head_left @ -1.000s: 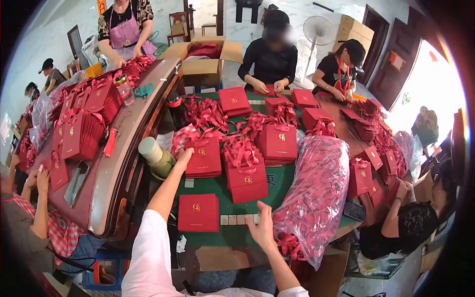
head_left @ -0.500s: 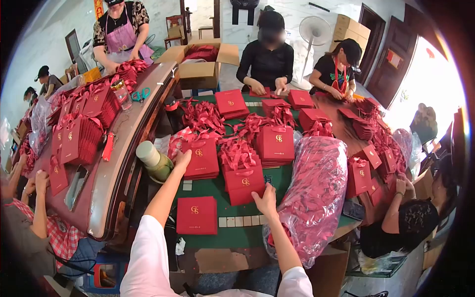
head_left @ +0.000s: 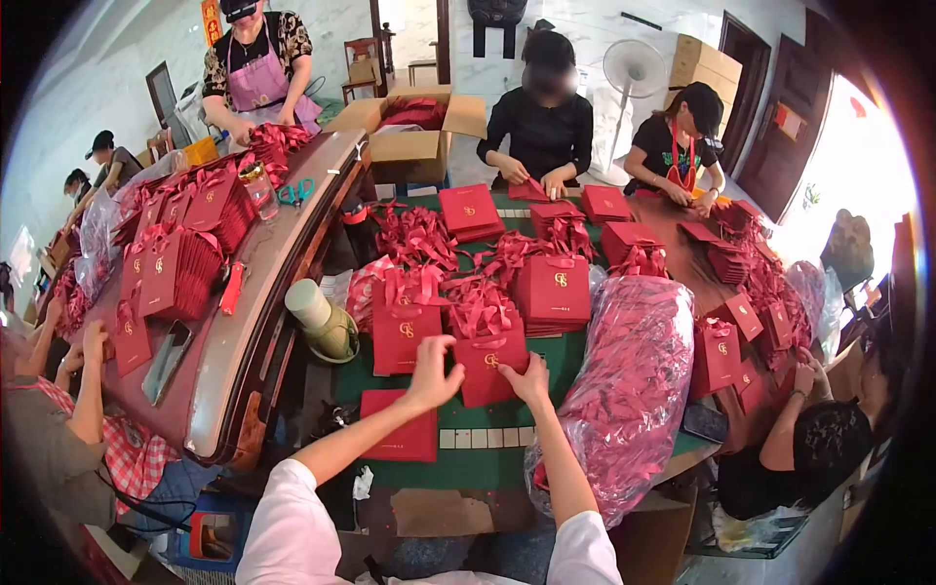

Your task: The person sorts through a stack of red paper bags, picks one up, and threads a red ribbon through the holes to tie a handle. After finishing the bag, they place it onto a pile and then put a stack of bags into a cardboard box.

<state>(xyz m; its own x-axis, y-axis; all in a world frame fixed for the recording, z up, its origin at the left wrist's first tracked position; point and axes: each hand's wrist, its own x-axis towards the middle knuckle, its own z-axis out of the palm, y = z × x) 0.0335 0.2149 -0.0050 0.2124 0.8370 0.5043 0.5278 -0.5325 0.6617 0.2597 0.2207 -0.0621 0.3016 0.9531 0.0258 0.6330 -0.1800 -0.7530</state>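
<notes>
Left hand (head_left: 432,376): thumb and fingers parted; red bag (head_left: 485,384) just to its right (contact unconfirmed). Right hand (head_left: 527,380): thumb on that bag's front, pinch cannot be told; plastic-wrapped bundle (head_left: 627,385) to its right.

Overexposed doorway (head_left: 834,161) at right, fisheye-curved edges
</notes>
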